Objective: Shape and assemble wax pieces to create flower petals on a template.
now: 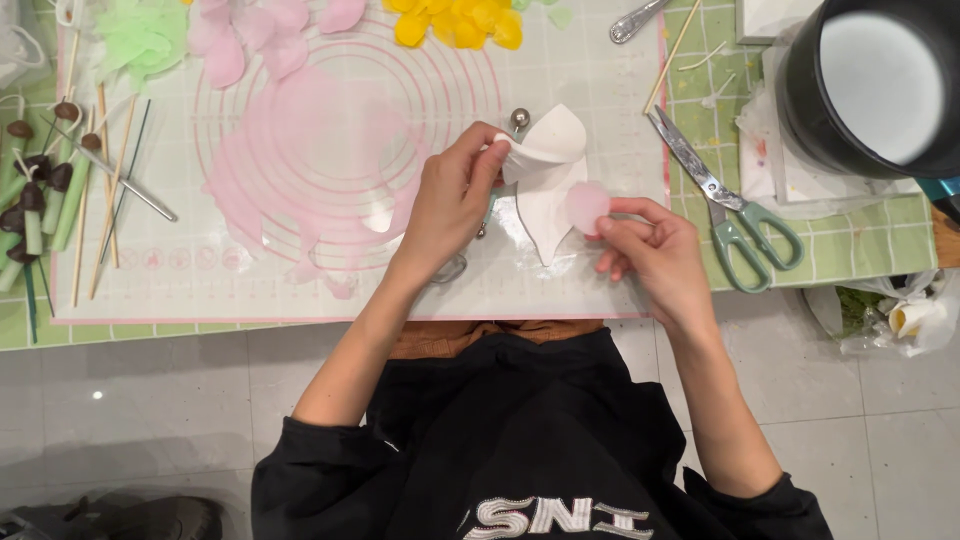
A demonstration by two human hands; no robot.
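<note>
My left hand (452,200) pinches the upper edge of a curled white sheet (545,175) lying on the translucent work mat (560,60). My right hand (652,248) holds a small pale pink round petal piece (587,206) at its fingertips, right beside the white sheet. A metal ball-tipped tool (518,119) lies just behind my left fingers. A thin rolled pink sheet (320,160) with cut-out gaps is spread over the mat's ring markings to the left.
Green-handled scissors (735,215) lie right of the mat. A black pot (875,85) stands at far right. Pink petals (260,35), yellow petals (455,22) and green pieces (140,35) lie along the back. Wooden sticks and brown-tipped green stems (45,190) lie left.
</note>
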